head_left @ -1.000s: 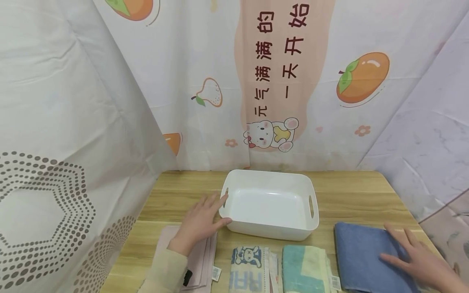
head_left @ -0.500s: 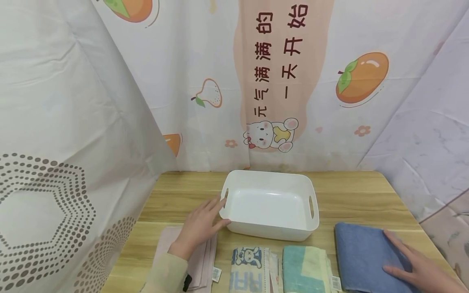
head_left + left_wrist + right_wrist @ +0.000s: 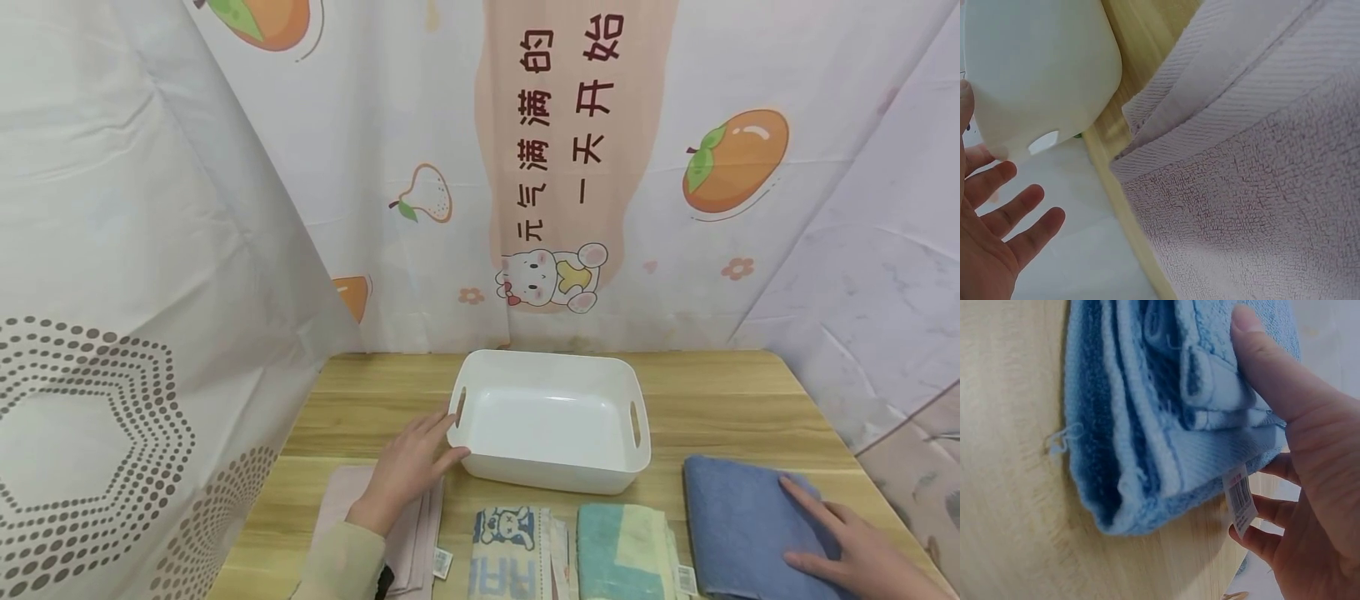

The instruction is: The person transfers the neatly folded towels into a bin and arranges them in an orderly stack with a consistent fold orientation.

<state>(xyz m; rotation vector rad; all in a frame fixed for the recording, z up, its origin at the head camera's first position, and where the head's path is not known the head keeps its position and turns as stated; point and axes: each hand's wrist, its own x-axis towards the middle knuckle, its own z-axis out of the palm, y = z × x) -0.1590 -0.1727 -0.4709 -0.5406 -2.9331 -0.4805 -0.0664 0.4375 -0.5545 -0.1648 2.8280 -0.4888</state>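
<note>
Drawn slightly nearer me, my right hand [image 3: 858, 554] lies on the blue towel [image 3: 735, 525], at the table's [image 3: 720, 421] right, thumb and fingers apart; my spread left hand [image 3: 408, 467] touches the white basket [image 3: 540, 473]. Light pressure should keep folds square.

Between bin [image 3: 551, 476] and curtain [image 3: 405, 283], room seems tight.

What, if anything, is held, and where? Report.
The left hand pinches the white basket by its near-left rim corner; the right hand grips the blue towel at its right side.
</note>
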